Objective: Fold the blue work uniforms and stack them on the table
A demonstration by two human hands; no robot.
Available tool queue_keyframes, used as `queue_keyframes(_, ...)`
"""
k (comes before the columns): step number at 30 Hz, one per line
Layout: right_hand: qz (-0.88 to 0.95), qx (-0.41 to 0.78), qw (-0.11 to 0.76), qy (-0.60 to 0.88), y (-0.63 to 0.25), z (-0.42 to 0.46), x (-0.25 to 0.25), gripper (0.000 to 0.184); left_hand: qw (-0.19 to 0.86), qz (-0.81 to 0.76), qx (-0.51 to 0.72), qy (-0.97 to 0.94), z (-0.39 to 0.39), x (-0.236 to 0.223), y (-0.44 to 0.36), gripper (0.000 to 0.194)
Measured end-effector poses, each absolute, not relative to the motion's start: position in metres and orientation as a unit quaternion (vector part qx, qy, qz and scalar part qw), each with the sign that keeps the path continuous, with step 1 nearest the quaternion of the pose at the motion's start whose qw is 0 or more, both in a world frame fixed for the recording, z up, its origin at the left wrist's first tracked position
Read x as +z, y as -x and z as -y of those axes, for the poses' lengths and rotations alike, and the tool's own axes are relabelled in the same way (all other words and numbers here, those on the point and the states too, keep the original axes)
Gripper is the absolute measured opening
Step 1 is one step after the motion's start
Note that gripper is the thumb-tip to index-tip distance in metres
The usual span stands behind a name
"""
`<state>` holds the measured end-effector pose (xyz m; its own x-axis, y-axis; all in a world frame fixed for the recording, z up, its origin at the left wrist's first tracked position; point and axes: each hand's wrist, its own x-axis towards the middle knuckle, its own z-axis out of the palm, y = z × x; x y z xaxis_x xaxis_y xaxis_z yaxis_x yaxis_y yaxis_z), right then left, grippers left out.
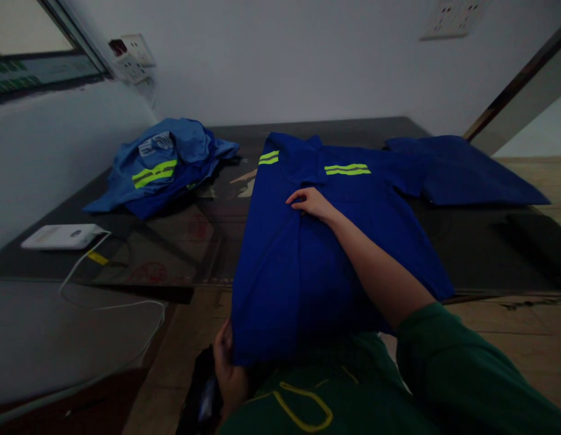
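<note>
A dark blue work shirt (353,241) with yellow-green reflective strips lies front up on the dark table, its lower part reaching over the near edge towards my body. Its left side is folded inward in a long straight edge. My left hand (228,362) grips the bottom left corner of the shirt, with some fingers hidden behind the cloth. On the middle of the chest, near the front opening, my right hand (311,203) has its fingers drawn together against the fabric. The shirt's sleeve on the right stretches out to a flat dark blue folded cloth (480,172).
A heap of lighter blue clothing (158,163) rests at the back left. In front of it lies a white power bank (60,236) with a white cable (121,307) hanging off the table (167,257). A black item (541,244) is at the right. Wall sockets (453,18) are behind.
</note>
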<state>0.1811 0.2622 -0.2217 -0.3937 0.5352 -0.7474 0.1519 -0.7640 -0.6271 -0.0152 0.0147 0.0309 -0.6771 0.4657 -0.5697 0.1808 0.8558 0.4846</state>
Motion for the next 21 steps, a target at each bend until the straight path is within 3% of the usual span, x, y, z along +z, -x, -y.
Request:
queue_keyframes(3,0.328,0.767,0.123,0.538,-0.18,-0.262,-0.221,0.02,0.324,-0.874,0.19,-0.309,-0.028,0.024,0.016,0.064)
queue_keyframes(6,0.321,0.765,0.127,0.544,-0.179,-0.262,-0.22,0.018,0.27,-0.84,0.151,-0.447,-0.047,0.031,0.018,0.03)
queue_keyframes(8,0.309,0.762,0.132,0.554,-0.179,-0.262,-0.218,0.018,0.261,-0.822,0.131,-0.488,-0.057,0.041,0.019,0.018)
queue_keyframes(21,0.23,0.785,0.151,0.555,-0.181,-0.264,-0.211,0.017,0.308,-0.726,0.086,-0.609,-0.06,0.067,0.07,0.019)
